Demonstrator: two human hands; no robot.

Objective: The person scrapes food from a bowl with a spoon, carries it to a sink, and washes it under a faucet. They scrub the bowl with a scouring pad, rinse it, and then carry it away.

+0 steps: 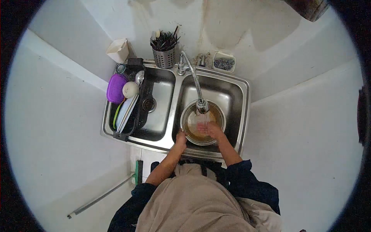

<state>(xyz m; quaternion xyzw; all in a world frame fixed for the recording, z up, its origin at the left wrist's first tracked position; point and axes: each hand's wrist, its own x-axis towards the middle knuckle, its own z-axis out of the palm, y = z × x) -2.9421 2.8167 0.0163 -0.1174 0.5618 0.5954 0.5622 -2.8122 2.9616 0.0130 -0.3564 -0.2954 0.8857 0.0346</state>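
A round metal bowl (pixel 184 116) sits in the right basin of the sink, with brownish, cloudy water inside. My left hand (pixel 181 138) grips its rim at the lower left. Inside the bowl, at the water, is my right hand (pixel 211 130); its fingers are blurred and partly under the stream. Directly above hangs the spray head (pixel 202 106) of a coiled-hose faucet (pixel 193 75), and water runs from it into the bowl near my right hand.
A black dish rack (pixel 138 112) in the left basin holds plates (pixel 126 112), a purple container (pixel 116 89), a pale round bowl (pixel 130 89) and a ladle (pixel 139 78). Behind the sink stand a cutlery holder (pixel 164 58) and a white tub (pixel 224 62). A green-headed squeegee (pixel 137 172) lies at lower left.
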